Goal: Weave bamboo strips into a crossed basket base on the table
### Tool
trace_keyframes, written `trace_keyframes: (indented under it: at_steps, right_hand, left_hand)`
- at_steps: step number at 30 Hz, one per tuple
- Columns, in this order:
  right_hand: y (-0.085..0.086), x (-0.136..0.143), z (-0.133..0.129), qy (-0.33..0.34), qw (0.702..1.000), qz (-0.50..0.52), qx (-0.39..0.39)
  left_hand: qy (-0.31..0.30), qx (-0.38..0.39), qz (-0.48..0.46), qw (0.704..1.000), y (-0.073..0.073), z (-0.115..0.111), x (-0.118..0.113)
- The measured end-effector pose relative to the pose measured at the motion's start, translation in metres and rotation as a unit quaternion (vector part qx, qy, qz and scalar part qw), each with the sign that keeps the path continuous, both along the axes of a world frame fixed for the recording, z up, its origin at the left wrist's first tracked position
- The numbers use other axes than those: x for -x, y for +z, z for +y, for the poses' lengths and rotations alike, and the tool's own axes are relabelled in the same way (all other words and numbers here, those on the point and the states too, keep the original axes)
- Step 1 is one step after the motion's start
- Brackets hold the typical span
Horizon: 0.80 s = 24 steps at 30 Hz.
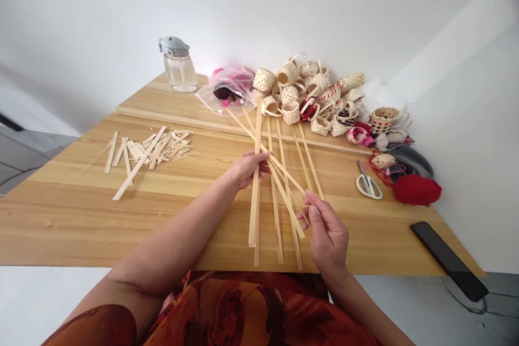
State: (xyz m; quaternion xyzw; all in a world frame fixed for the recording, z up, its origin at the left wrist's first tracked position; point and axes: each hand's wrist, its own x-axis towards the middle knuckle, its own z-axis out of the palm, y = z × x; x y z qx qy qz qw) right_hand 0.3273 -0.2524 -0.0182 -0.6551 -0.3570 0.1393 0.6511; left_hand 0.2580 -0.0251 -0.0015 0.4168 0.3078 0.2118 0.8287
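Observation:
My left hand (249,168) is closed around a bundle of long, pale bamboo strips (254,211) above the middle of the table. Some strips in that grip fan out toward the right. Between thumb and fingers, my right hand (326,230) pinches the near end of one slanting strip (290,175), whose other part crosses the left hand's bundle. Beneath, several more strips (308,159) lie apart on the wooden table (211,216), running away from me. Parts of both hands' fingers are hidden behind the strips.
Short strip offcuts (162,148) lie at left, near a water bottle (178,65). A long wooden slat (194,124) crosses the table. Behind are a plastic bag (231,89) and several small woven baskets (290,94). Scissors (368,181), red yarn (417,189) and a phone (448,259) are at right.

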Motion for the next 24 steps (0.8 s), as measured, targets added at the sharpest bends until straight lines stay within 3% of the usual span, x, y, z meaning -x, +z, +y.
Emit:
trace_keyframes:
  at_steps: [7, 12, 18, 24]
  right_hand:
    - [0.010, -0.012, -0.004, -0.036, 0.989, 0.140, 0.010]
    - [0.013, -0.023, -0.015, -0.030, 0.995, 0.090, 0.001]
    - [0.009, -0.032, -0.035, 0.042, 0.996, 0.079, -0.001]
    - [0.012, -0.039, -0.042, 0.167, 0.956, 0.233, 0.053]
  left_hand:
    - [-0.024, -0.042, -0.017, 0.999, -0.006, 0.003, 0.002]
    - [0.010, -0.043, -0.006, 0.999, -0.006, 0.005, 0.002]
    - [0.062, -0.040, -0.011, 0.997, -0.006, 0.011, 0.002]
    - [0.037, -0.072, -0.004, 0.997, -0.006, 0.009, 0.002]
